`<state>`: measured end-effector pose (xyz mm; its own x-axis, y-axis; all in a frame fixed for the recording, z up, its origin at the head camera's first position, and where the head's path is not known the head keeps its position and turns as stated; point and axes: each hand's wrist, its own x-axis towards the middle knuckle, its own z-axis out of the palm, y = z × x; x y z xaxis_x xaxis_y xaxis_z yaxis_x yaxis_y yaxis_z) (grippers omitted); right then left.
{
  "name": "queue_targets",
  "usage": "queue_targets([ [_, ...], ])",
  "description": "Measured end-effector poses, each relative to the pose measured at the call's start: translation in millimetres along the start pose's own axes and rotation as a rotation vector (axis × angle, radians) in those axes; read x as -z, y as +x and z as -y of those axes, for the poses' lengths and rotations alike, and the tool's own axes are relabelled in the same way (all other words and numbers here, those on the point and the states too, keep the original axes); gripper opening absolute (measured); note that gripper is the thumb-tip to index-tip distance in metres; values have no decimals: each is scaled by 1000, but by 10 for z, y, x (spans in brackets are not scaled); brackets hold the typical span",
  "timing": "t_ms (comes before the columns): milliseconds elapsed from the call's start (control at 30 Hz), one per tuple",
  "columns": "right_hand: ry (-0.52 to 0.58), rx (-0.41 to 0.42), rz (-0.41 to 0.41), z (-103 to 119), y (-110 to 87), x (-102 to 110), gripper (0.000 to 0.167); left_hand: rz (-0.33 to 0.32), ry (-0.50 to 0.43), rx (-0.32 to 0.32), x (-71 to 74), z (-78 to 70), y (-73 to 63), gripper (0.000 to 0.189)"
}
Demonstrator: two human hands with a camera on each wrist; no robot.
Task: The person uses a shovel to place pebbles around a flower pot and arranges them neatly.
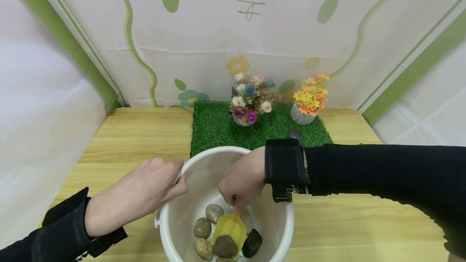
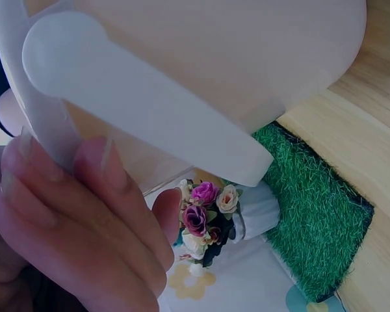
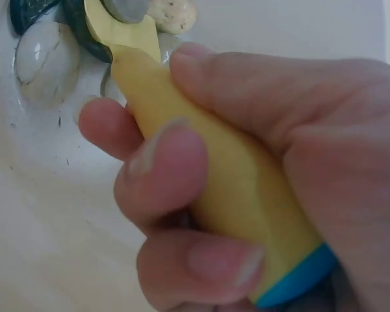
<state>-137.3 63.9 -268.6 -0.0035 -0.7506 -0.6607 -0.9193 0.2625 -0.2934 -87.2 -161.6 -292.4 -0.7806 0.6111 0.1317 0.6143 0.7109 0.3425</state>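
right hand (image 1: 242,181): fingers and thumb wrapped round the handle of a yellow scoop (image 1: 235,225), blade low inside a white bucket (image 1: 289,229). one grey stone (image 1: 225,246) sits on the blade; other stones (image 1: 202,228) lie around it. left hand (image 1: 149,183) grips the bucket's rim. beyond stands a green mat (image 1: 211,130) bearing mixed flowers (image 1: 251,94).

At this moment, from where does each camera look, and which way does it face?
Head: worn on the head, facing forward and down over the round white plastic bucket; left-hand grip, right-hand grip and black sleeves show.
Left wrist: worn there, facing along the bucket's outside toward the green artificial-grass mat; the left-hand grip shows.
Right wrist: worn there, facing into the bucket along the yellow plastic scoop; the right-hand grip around its handle shows.
Head and left wrist share the mat; head and right wrist share the scoop.
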Motion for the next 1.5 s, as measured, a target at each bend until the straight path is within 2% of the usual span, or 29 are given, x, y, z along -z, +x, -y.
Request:
queue_targets([
  [233,8,17,-27,-2,-24,26,17,3,5,10,15,-7,7,21],
  [333,3,29,-44,-10,-18,35,12,17,-11,29,12,-13,12,19],
  [500,8,28,-61,-37,-24,29,13,35,-39,45,2,-19,11,18],
  [1500,120,44,-124,-111,-172,68,15,56,-43,65,24,-25,9,18],
])
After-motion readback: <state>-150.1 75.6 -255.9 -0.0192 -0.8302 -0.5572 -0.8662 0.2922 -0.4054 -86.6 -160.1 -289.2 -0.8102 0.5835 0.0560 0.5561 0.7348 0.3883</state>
